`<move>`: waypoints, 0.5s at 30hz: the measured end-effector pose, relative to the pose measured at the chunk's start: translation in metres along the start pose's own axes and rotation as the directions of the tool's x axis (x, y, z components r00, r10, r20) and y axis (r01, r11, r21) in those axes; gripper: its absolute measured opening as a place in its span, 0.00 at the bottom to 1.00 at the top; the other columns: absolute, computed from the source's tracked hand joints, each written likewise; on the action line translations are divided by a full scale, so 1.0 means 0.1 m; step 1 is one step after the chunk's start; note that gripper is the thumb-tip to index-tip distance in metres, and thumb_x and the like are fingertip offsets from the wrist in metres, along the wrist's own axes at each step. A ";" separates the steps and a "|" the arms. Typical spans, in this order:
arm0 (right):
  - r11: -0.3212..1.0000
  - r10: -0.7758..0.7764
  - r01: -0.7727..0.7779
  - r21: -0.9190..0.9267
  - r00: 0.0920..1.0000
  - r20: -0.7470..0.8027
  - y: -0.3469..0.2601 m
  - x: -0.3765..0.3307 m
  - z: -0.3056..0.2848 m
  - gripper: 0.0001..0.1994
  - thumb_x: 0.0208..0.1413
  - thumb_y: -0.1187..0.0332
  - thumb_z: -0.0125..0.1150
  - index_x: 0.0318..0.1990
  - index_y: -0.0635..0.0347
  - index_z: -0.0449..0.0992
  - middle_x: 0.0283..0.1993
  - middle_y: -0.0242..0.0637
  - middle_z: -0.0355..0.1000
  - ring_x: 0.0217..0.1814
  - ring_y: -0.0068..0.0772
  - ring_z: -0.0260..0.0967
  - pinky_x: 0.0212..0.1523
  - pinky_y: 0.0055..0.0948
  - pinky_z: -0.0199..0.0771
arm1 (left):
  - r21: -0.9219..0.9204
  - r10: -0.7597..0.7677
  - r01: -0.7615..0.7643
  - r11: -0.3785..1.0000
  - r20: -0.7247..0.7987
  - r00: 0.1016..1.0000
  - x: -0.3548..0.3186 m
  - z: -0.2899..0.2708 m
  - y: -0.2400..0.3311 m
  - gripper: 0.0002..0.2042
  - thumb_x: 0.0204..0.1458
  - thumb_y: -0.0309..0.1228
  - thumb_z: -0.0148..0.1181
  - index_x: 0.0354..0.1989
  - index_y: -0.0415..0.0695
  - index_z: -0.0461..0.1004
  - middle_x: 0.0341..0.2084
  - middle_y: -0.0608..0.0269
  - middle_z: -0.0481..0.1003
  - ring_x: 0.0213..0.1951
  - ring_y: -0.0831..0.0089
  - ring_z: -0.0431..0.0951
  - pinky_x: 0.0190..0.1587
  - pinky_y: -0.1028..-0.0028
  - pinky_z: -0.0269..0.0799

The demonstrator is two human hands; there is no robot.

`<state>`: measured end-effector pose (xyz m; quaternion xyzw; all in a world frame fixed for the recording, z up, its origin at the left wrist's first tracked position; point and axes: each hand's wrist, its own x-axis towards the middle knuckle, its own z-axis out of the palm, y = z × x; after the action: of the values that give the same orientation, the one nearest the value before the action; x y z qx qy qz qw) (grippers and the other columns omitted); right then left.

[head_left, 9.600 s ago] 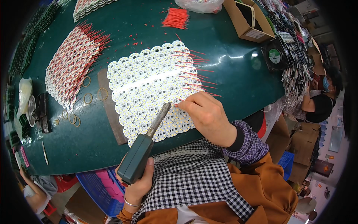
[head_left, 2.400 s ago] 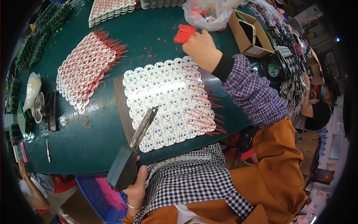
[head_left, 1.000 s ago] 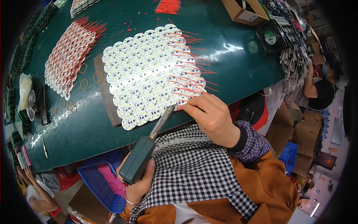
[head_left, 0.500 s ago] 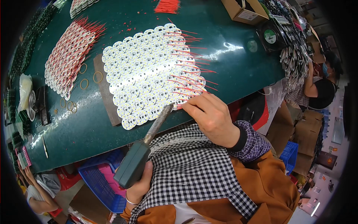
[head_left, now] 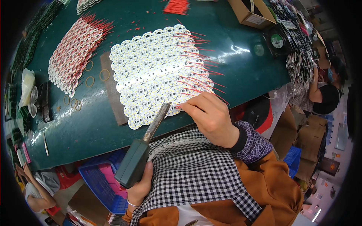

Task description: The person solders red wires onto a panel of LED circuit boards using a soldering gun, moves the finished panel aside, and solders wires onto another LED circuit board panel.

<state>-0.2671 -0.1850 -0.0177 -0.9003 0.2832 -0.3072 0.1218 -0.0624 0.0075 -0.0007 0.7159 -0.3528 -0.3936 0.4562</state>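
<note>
My left hand (head_left: 143, 185) is closed round the dark green boxy handle of a soldering iron (head_left: 132, 162). Its metal rod slants up over the near edge of a white panel of round LED circuit boards (head_left: 151, 71), the tip just left of my right fingers. Whether the tip touches a board I cannot tell. My right hand (head_left: 213, 118) pinches a thin red wire (head_left: 178, 107) at the panel's near right corner; the fingertips partly hide it. More red wires (head_left: 205, 71) stick out along the panel's right side. A brown board (head_left: 113, 90) lies under its left edge.
On the green table (head_left: 241, 75), a stack of wired LED panels (head_left: 73, 52) lies left, beside rubber bands (head_left: 104, 75). Loose red wires (head_left: 176, 6) and a cardboard box (head_left: 252, 15) lie farther back. A blue basket (head_left: 100, 184) stands below the near edge. Other people sit at both sides.
The iron's tip has drawn back left from the wire end at the corner. My right hand keeps its pinch. The table and panel appear shifted slightly right in view.
</note>
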 end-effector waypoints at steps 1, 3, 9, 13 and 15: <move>1.000 0.004 -0.004 -0.006 1.000 -0.005 0.00 0.01 0.00 0.12 0.42 0.80 0.63 0.38 0.66 0.80 0.33 0.36 0.73 0.33 0.36 0.72 0.34 0.32 0.73 | 0.041 0.036 -0.038 0.998 0.043 0.998 0.02 -0.02 -0.01 0.16 0.53 0.21 0.66 0.51 0.37 0.76 0.40 0.59 0.80 0.32 0.76 0.78 0.35 0.77 0.76; 1.000 0.005 -0.005 -0.014 1.000 0.003 -0.01 0.01 0.00 0.11 0.43 0.80 0.63 0.38 0.65 0.80 0.33 0.36 0.73 0.33 0.36 0.72 0.34 0.32 0.73 | 0.080 0.069 -0.076 0.994 0.088 0.994 0.04 -0.04 -0.02 0.16 0.53 0.22 0.67 0.51 0.37 0.76 0.40 0.59 0.80 0.34 0.76 0.79 0.37 0.77 0.77; 1.000 0.002 -0.002 -0.024 1.000 0.025 -0.01 0.02 0.01 0.11 0.44 0.79 0.62 0.38 0.65 0.80 0.33 0.36 0.73 0.33 0.36 0.72 0.35 0.32 0.73 | 0.164 0.038 -0.059 0.985 0.127 0.991 0.10 -0.03 0.09 0.13 0.53 0.24 0.67 0.47 0.38 0.79 0.38 0.59 0.81 0.39 0.71 0.81 0.44 0.73 0.76; 0.999 0.008 -0.007 -0.032 0.999 0.033 -0.02 0.03 0.00 0.11 0.44 0.79 0.62 0.39 0.65 0.79 0.33 0.36 0.73 0.33 0.36 0.72 0.35 0.32 0.74 | 0.186 0.081 -0.103 0.977 0.122 0.989 0.13 -0.03 0.04 0.10 0.53 0.25 0.68 0.43 0.38 0.79 0.35 0.60 0.80 0.36 0.71 0.80 0.40 0.73 0.75; 0.999 0.012 -0.011 -0.034 0.999 0.036 -0.02 0.02 0.01 0.11 0.44 0.79 0.62 0.38 0.65 0.80 0.33 0.36 0.73 0.34 0.36 0.72 0.35 0.32 0.74 | 0.196 0.080 -0.105 0.975 0.128 0.989 0.13 -0.03 0.04 0.10 0.53 0.26 0.68 0.42 0.37 0.79 0.33 0.61 0.80 0.34 0.71 0.80 0.39 0.73 0.74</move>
<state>-0.2643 -0.1845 -0.0166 -0.9060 0.2914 -0.2853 0.1133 -0.0542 -0.0042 0.0003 0.7165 -0.4504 -0.3760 0.3772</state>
